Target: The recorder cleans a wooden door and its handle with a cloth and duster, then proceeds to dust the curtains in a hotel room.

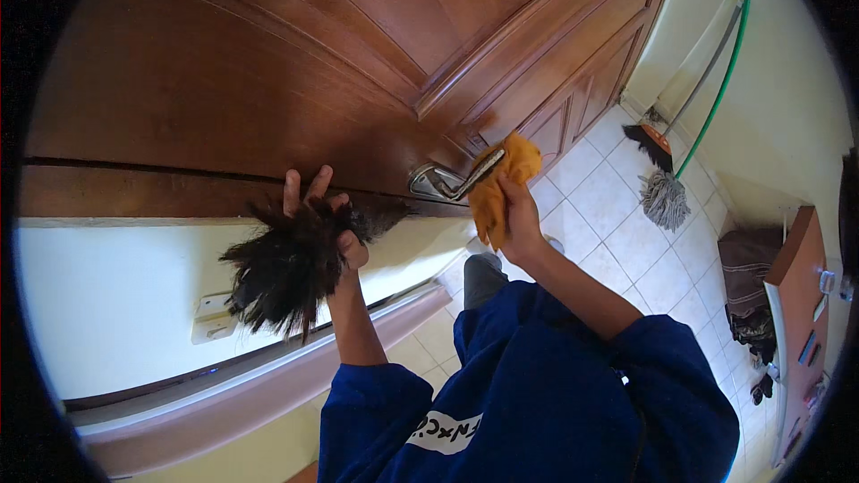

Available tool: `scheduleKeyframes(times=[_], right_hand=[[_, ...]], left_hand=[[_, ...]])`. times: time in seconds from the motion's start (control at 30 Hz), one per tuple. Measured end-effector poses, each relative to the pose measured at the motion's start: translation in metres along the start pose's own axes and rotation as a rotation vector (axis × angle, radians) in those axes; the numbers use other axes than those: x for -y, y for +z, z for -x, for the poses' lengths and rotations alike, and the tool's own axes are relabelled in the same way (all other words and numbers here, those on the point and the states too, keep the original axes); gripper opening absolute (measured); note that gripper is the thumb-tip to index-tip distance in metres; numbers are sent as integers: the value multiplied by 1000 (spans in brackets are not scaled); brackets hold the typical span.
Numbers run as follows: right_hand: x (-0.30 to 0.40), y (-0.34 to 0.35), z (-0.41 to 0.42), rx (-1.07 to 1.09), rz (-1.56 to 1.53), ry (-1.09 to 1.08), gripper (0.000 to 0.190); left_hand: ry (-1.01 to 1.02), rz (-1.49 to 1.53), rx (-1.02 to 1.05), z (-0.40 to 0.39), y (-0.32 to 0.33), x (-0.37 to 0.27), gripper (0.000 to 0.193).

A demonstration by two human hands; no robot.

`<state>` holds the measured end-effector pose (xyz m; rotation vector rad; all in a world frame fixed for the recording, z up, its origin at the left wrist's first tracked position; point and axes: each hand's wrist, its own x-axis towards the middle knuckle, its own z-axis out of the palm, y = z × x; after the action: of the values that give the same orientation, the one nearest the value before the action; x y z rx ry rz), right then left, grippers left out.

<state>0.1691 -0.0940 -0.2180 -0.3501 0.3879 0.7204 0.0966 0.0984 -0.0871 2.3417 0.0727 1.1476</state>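
My left hand point(351, 253) grips a dark feather duster point(288, 275), whose feathers cover most of the palm. Two of its fingertips reach up near the edge of the brown wooden door point(322, 80). My right hand point(520, 225) holds an orange cloth point(513, 161) against the outer end of the metal lever door handle point(446, 182). The cloth lies behind and beside the lever, and part of my right hand's fingers is hidden by it.
A light switch plate point(213, 318) is on the wall at left. A broom point(652, 142) and a grey string mop point(664, 201) lean in the far corner over the tiled floor point(604, 215). Dark clothes point(748, 275) hang beside a table point(802, 308) holding small items.
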Motion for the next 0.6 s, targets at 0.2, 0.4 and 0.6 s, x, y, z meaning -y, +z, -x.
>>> scheduleKeyframes(times=[0.2,0.4,0.6], right_hand=[[-23,8,7,100,-202,-146,38],[-27,-4,-9,-20,315,-289,35],[-16,19,-42,-1,181,-199,35]], left_hand=[[2,53,-74,1,5,-1,100],[-2,40,-25,1,2,5,95],[9,11,-36,1,-1,6,92]])
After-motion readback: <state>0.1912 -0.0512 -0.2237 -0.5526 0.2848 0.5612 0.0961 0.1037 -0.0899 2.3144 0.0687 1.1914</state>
